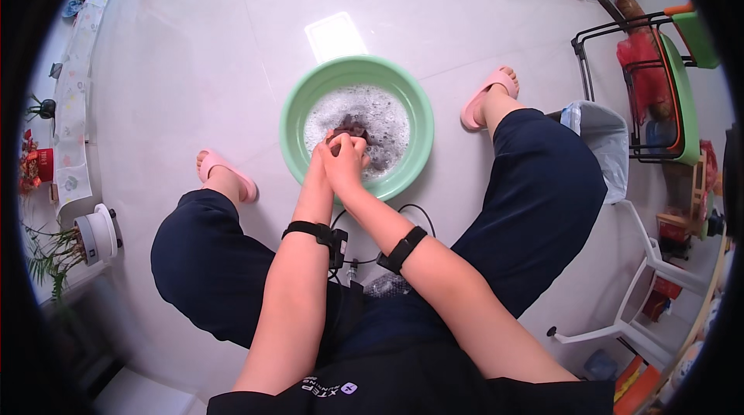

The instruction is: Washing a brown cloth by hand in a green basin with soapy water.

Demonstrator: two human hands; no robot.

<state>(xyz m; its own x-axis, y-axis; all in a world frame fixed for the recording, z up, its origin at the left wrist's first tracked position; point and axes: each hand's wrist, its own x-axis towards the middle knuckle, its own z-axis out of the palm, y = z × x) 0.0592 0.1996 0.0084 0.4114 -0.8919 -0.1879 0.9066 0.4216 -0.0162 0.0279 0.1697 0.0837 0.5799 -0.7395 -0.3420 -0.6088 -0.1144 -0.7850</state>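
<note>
Before me on the floor is a round light-green plastic basin [419, 124], with foamy water [386, 110] in it. A wet dark brown cloth [352, 126] bunches up at the middle of the basin, its lower part lost in the suds. My right hand [346, 160] grips the cloth with curled fingers. Pressed against it, my left hand [323, 150] also holds the cloth; most of its fingers are hidden behind the right hand. Both hands are above the near half of the basin, close to the foam.
Pink slippers [235, 174] are on both feet, either side of the basin. A lined waste bin [607, 142] and a green folding chair [680, 101] stand to the right. Further down is a white chair base [625, 322]. Cables [427, 214] run between my strapped forearms.
</note>
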